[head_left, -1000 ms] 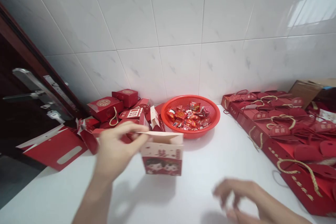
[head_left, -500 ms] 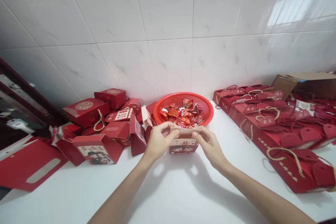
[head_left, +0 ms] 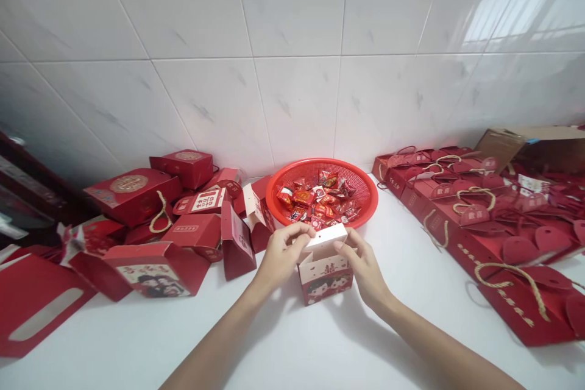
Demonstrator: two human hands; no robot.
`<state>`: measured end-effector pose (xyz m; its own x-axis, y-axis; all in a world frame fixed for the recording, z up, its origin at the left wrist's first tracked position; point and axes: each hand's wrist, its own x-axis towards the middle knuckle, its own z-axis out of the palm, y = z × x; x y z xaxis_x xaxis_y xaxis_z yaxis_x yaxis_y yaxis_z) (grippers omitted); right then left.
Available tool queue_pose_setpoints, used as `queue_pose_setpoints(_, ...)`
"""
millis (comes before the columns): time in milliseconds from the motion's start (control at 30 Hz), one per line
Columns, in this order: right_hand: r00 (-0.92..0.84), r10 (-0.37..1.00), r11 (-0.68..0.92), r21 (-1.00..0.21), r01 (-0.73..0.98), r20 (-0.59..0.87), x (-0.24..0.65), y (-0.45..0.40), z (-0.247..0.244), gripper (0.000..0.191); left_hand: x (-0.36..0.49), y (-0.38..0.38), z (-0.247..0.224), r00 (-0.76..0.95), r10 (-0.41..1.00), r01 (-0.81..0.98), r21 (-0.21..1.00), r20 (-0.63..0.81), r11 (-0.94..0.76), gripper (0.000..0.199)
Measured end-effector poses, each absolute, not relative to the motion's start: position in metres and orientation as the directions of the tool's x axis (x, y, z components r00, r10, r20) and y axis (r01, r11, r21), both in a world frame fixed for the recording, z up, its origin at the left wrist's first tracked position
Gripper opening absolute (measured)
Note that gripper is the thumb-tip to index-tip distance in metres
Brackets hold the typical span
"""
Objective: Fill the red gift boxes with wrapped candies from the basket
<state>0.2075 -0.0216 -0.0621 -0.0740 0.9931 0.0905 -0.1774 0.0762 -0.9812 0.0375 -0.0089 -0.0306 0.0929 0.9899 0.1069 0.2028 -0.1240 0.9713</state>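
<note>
One small box (head_left: 326, 284) seems to stand on the worktop (head_left: 283, 347) in front of the red basket (head_left: 271, 196). Nearly closed fingers of the left hand (head_left: 278, 261) and right hand (head_left: 369, 269) pinch its raised flap (head_left: 329, 234); light, even pressure should avoid creases.

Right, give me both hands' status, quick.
Left hand: closed, fingers pinching the upper edge of the small red-and-cream box.
Right hand: thumb and fingers closed on the same box's top, at its other side.
</note>
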Motion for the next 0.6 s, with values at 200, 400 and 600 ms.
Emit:
queue_pose_setpoints(200,-0.009,0.977,0.213,-0.974,-0.08,0.214,0.218,-0.023,-0.08,0.036,0.036,-0.013,-0.036,0.132,0.972,0.268,0.937,0.194,-0.224,0.017)
queue_pose_setpoints(400,0.191,0.913,0.375,-0.927,-0.035,0.362,0.232,-0.007,-0.095,0.038,0.03,-0.011,-0.026,0.253,0.941,0.239,0.928,0.226,-0.287,0.018)
queue_pose_setpoints(600,0.32,0.897,0.327,-0.945,-0.013,0.306,0.239,0.012,-0.103,0.041,0.026,0.009,-0.003,0.343,0.918,0.057,0.971,0.2,-0.233,0.014)
